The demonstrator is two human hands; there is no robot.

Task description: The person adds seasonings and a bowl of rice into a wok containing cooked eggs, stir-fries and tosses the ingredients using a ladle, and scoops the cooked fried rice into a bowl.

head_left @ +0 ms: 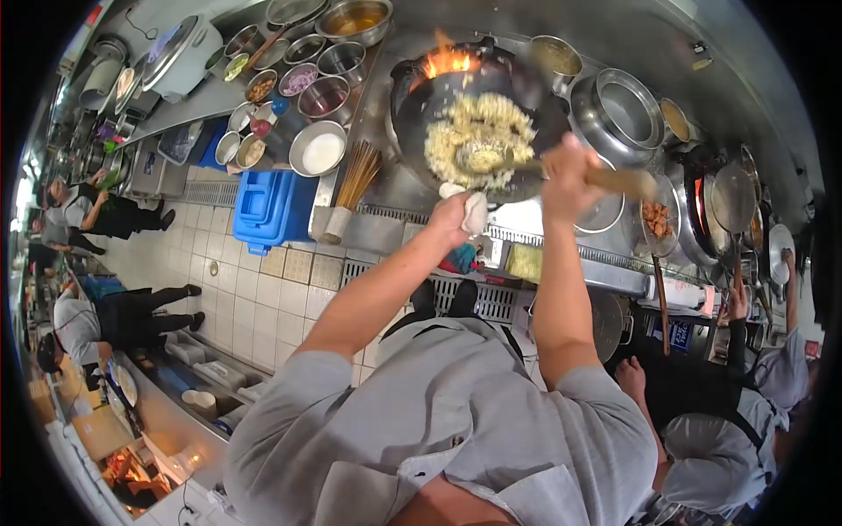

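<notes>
- Yellow grainy food (481, 123), spread over the middle of a dark wok (412, 131) straight ahead of the body, some grains blurred.
- Flames (447, 61), rising at the far edge of the wok, just beyond the food.
- Ladle (526, 166), metal bowl down in the food, wooden handle slanting out over the wok's near right side.
- Right hand (568, 180), fingers wrapped around the ladle handle, slightly blurred, with the handle's end sticking out past the fist.
- Left hand (452, 219), fingers closed on a bunched white cloth (475, 213) at the wok's near edge; cannot tell the grip underneath the cloth.
- Left of the wok, a brush of thin sticks (358, 175), and near it a metal bowl (303, 173) of white contents.
- Farther left and back, a crowd of small metal bowls, including purple chopped pieces (300, 79) in one.
- Lower down on that side, a blue bin (272, 210), near the tiled floor.
- Right of the wok, a wide metal pot (583, 110), then a strainer (658, 219) with browned pieces, long handle pointing toward the near side.
- At lower right, a co-worker (719, 447) in grey and black; at far left, others (114, 324) in similar clothes.
</notes>
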